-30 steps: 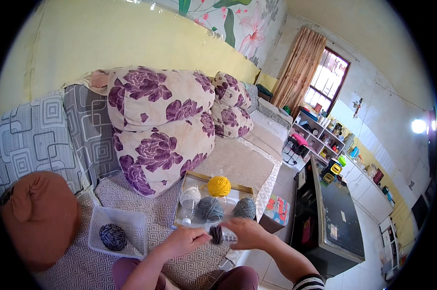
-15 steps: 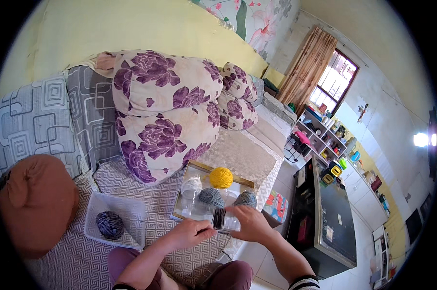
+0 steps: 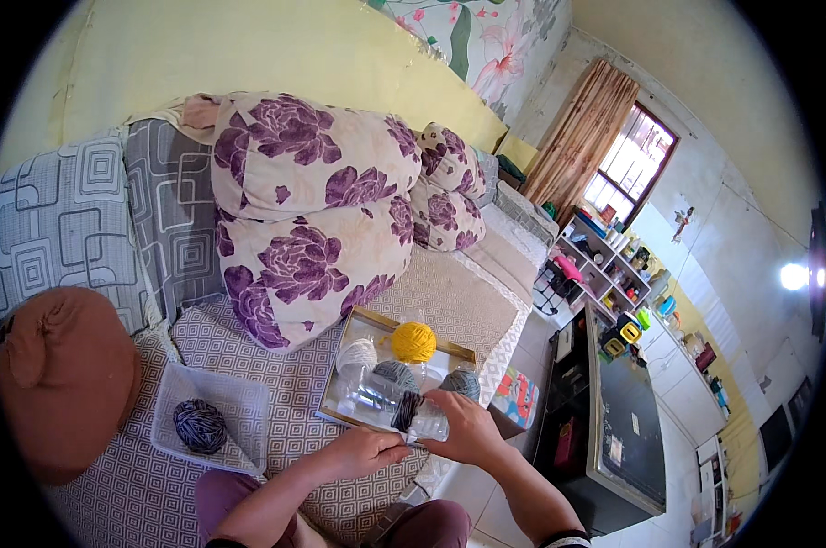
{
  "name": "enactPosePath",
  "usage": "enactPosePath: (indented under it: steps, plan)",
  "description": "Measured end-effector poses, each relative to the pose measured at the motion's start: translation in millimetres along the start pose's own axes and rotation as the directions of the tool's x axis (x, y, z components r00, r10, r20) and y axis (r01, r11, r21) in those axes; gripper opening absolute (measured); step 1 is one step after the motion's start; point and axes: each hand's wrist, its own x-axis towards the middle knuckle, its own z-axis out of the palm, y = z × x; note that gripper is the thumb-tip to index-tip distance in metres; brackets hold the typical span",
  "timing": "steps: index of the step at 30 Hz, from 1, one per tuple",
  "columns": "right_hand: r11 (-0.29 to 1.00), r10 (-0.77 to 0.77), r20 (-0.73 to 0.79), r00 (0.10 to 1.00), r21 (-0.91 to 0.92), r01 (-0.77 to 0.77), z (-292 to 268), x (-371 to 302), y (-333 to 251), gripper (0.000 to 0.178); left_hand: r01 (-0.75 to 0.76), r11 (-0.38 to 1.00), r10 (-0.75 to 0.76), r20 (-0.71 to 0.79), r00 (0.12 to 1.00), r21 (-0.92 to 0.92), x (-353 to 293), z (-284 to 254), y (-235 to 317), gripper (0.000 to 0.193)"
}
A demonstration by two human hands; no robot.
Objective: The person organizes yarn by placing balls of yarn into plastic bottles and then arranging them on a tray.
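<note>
In front of me a clear plastic bottle [image 3: 369, 395] lies sideways above the shallow tray. A band of dark yarn [image 3: 407, 412] is wound around its middle. My right hand [image 3: 468, 427] curves around the bottle's right end, fingers over the top and thumb below. Close under the dark band, my left hand [image 3: 363, 453] is closed, its thumb pressed toward the fingers; what it pinches is hidden. Inside the tray [image 3: 332, 406] are a yellow yarn ball [image 3: 414, 342], a white one [image 3: 356, 355], a grey one [image 3: 397, 373] and a grey-green one [image 3: 461, 383].
Left of the tray, a translucent plastic basket [image 3: 164, 438] holds a dark mottled yarn ball [image 3: 199, 426]. A brown cushion [image 3: 70, 384] lies farther left. Large floral bundles [image 3: 312, 219] stand behind on the sofa. At right is a dark glass-topped cabinet [image 3: 628, 429].
My right hand has come down, its fingers drawn in around the bottle's right end. The bottle's dark band has tilted a little, and the left hand sits slightly lower. The whole view has shifted slightly.
</note>
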Motion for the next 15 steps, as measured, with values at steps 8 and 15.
enactPosePath:
  steps: [8, 15]
  plan:
    - [0.844, -0.198, 0.431, 0.880, 0.531, -0.070, -3.8, -25.6, 4.3, 0.070, 0.118, 0.966, -0.148, -0.120, 0.982, -0.230, -2.9, -22.1, -17.1, 0.023]
    - [0.649, 0.165, 0.027, 0.986, 0.749, -0.129, 16.7, -21.3, 4.6, 0.071, 0.059, 0.998, -0.060, -0.054, 0.997, -0.003, -1.7, 6.1, -35.7, 0.022]
